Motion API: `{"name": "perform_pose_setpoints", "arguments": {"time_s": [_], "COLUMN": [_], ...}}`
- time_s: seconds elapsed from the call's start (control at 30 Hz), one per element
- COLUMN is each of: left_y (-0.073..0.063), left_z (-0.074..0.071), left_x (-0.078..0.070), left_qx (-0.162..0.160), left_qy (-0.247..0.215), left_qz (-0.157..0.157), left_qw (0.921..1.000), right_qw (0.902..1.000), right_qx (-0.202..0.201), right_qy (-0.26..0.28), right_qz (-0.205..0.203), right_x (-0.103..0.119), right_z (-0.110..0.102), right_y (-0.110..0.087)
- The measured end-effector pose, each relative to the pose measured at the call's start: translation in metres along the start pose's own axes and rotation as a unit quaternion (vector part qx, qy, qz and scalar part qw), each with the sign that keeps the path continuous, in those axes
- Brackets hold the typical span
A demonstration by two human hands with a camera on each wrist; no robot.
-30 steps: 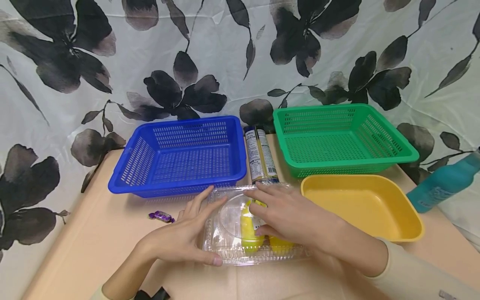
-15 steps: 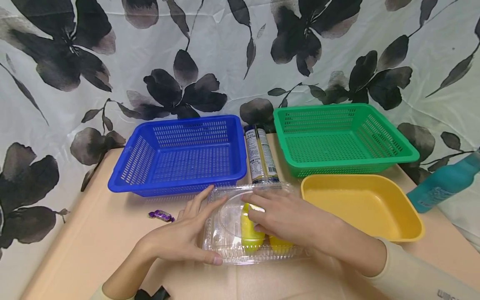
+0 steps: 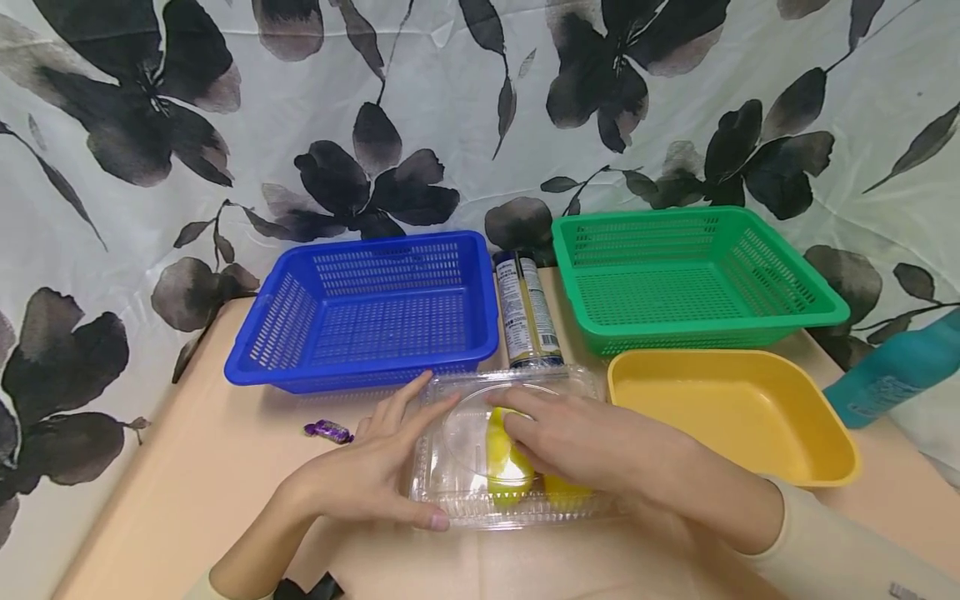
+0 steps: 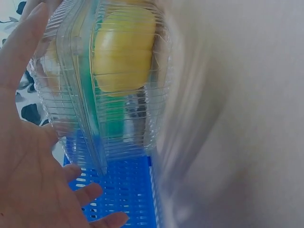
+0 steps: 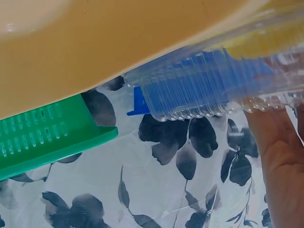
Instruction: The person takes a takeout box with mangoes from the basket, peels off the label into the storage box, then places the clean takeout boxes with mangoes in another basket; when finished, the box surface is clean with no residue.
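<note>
A clear plastic clamshell box lies closed at the front middle of the table in the head view. Two rounded yellow objects show through its lid; their kind I cannot tell. Along the box's left side lies my left hand, its fingers spread and fairly straight, thumb by the front left corner. My right hand rests over the right part of the lid with its fingertips on the top, hiding part of the yellow objects. In the left wrist view, a ribbed wall of the box stands beside the palm.
Behind the box stand a blue basket and a green basket, with two printed cans lying between them. A yellow tub is close on the right, near a teal bottle. A purple wrapped candy lies left.
My right hand has slid slightly toward me on the lid, covering a white label seen earlier on a yellow object. The left hand stays put; the head view has shifted a little.
</note>
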State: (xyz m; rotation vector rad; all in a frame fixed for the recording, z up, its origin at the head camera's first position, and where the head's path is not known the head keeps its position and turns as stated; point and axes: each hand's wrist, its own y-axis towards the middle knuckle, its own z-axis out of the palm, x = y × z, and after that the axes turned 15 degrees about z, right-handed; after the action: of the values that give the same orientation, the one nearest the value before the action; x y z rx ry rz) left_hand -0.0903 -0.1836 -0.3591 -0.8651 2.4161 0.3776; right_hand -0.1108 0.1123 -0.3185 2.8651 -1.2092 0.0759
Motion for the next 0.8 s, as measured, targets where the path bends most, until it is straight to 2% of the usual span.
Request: {"name": "perform_pose_setpoints", "arguments": {"time_s": [0.13,0.37,0.63,0.8], "left_y": [-0.001,-0.001,-0.001,0.0], "left_z": [-0.001,0.0,0.0,0.001], "left_x": [0.0,0.0,0.001,0.002], "left_qx": [-0.001,-0.004,-0.006,-0.008], "left_qy": [0.008,0.011,0.002,0.001], "left_qz": [0.001,0.004,-0.006,-0.012], "left_qw": [1.0,0.9999,1.0,0.9999], "right_qw": [0.9993,0.9948,0.9922,0.9861], "right_qx": [-0.001,0.046,0.042,0.039], "right_qy": [0.036,0.079,0.113,0.16], "right_qz": [0.007,0.045,0.032,0.02], "right_x": [-0.001,-0.006,-0.015,-0.023], "right_z": [-0.001,-0.007,-0.009,-0.011], "right_y": [0.001,0.003,0.005,0.007]}}
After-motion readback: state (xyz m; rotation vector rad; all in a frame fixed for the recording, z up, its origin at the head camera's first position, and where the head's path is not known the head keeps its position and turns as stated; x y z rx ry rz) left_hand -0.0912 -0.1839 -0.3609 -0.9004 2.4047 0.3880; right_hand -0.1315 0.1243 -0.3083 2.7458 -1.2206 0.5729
